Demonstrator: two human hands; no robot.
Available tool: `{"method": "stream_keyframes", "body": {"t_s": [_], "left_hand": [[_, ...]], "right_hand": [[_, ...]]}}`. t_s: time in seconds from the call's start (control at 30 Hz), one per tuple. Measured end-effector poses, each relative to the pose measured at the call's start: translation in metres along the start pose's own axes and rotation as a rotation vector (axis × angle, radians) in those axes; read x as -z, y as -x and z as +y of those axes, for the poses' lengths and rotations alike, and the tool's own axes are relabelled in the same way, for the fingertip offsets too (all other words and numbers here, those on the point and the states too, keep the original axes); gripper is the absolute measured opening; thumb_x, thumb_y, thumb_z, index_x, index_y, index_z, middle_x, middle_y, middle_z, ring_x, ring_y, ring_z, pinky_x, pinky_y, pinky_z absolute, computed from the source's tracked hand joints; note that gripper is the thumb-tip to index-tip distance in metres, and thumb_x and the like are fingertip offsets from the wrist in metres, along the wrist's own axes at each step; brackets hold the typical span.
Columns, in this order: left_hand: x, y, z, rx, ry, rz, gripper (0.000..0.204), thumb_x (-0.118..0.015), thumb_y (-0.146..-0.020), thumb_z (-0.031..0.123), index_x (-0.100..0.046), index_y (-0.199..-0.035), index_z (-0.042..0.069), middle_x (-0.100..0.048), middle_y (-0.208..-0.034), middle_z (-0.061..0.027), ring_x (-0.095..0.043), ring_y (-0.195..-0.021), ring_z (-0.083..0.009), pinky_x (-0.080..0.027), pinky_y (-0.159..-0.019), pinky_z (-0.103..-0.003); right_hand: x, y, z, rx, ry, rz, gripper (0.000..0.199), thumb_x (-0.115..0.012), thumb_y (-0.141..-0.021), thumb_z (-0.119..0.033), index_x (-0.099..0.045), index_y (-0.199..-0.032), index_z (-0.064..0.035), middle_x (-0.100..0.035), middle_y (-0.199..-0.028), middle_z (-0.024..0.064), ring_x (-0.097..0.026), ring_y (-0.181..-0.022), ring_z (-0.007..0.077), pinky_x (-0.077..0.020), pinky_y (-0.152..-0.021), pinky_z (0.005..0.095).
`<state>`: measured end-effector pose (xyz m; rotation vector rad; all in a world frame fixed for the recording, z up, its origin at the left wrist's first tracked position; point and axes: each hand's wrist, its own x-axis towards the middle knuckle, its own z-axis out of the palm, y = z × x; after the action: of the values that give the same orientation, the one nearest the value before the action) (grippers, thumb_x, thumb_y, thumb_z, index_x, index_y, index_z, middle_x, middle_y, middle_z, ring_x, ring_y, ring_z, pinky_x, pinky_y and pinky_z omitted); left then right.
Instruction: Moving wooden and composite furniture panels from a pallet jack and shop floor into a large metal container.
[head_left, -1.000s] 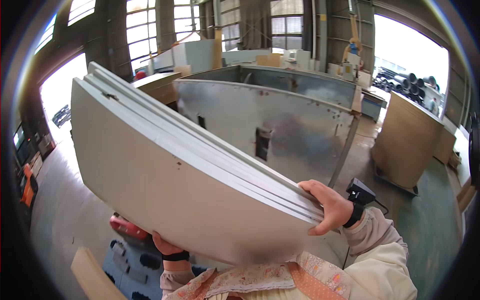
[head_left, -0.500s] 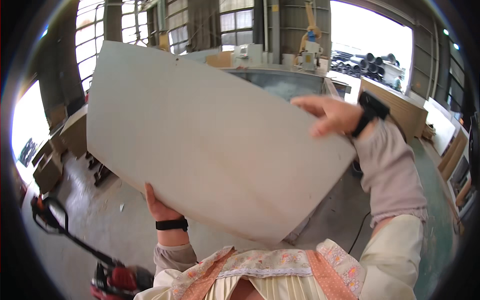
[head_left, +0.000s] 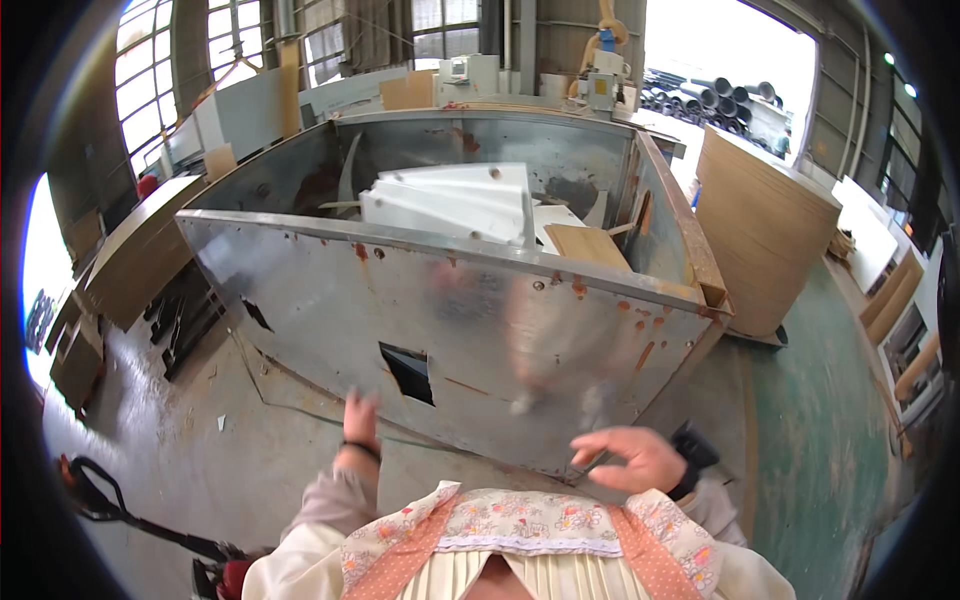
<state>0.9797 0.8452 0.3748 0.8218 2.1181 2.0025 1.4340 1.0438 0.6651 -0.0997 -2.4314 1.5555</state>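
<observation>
Two bare hands are raised in front of a large metal bin (head_left: 450, 330), and both are empty. At far left, a pallet jack handle (head_left: 90, 490) crosses the grey concrete floor (head_left: 200, 450), with stacked boards (head_left: 130, 260) lying beyond it by the windows. The left hand (head_left: 360, 415) comes next: fingers up and loosely spread, blurred, grasping nothing, just short of the bin's front wall and close below a dark rectangular cut-out (head_left: 408, 372) in that wall. The right hand (head_left: 630, 460) sits lower and nearer the body, palm down, fingers curled loosely open and holding nothing, with a dark watch on the wrist. It hangs near the bin's lower right corner.

White panels (head_left: 455, 200) lie inside the bin, up and away from both hands, beyond the front rim. They rest tilted on other scrap, with their long side running roughly left to right, parallel to that rim. A brown board (head_left: 590, 245) lies just to their right, also inside. The left hand looks slightly nearer to the panels, though the tall front wall stands between either hand and them.

The rim is thin sheet metal, rust-spotted, with a hard corner at the right. To the right of the bin stands a big round brown drum (head_left: 765, 230), then green floor (head_left: 820, 450) with room to step. Open floor also lies to the left.
</observation>
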Motion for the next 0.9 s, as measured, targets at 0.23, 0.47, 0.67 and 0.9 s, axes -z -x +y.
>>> {"method": "stream_keyframes", "body": {"t_s": [0.23, 0.47, 0.67, 0.9], "left_hand": [[0.007, 0.373, -0.218, 0.525, -0.982, -0.195, 0.045, -0.059, -0.077, 0.025, -0.050, -0.117, 0.008, -0.050, -0.120, -0.0129, -0.046, -0.111, -0.0269, -0.039, -0.090, -0.034], [0.122, 0.728, -0.101, 1.280, -1.405, -0.424, 0.030, -0.054, -0.079, 0.028, -0.060, -0.103, 0.012, -0.056, -0.111, -0.0130, -0.054, -0.100, -0.0265, -0.044, -0.083, -0.036], [0.016, 0.648, 0.169, 0.828, -0.459, 0.322, 0.041, -0.050, -0.088, 0.032, -0.050, -0.056, 0.005, -0.058, -0.060, -0.0110, -0.059, -0.062, -0.0272, -0.045, -0.060, -0.037], [0.076, 0.828, 0.284, 0.329, 1.230, 1.288, 0.070, -0.036, -0.084, 0.063, -0.045, -0.118, 0.002, -0.046, -0.123, -0.0117, -0.045, -0.114, -0.0211, -0.037, -0.092, -0.034]], "right_hand": [[-0.044, 0.052, 0.149, -0.285, -0.437, -0.336, 0.038, -0.054, -0.086, -0.008, -0.046, -0.122, -0.0022, -0.058, -0.104, 0.0062, -0.053, -0.098, 0.0115, -0.0417, -0.086, 0.0270], [-0.157, 0.072, 0.144, -0.248, -0.353, -1.013, 0.036, -0.055, -0.083, -0.012, -0.049, -0.118, -0.0023, -0.061, -0.097, 0.0060, -0.056, -0.090, 0.0108, -0.0446, -0.080, 0.0256], [-0.245, 0.072, 0.070, 0.287, -0.192, -0.879, 0.005, -0.057, -0.077, -0.003, -0.062, -0.080, -0.0013, -0.061, -0.084, 0.0070, -0.057, -0.081, 0.0157, -0.0451, -0.074, 0.0266], [-0.499, 0.278, -0.118, 1.070, -0.272, -1.119, 0.054, -0.063, -0.072, -0.008, -0.044, -0.123, -0.0027, -0.044, -0.125, 0.0174, -0.039, -0.119, 0.0338, -0.0289, -0.100, 0.0414]]}}
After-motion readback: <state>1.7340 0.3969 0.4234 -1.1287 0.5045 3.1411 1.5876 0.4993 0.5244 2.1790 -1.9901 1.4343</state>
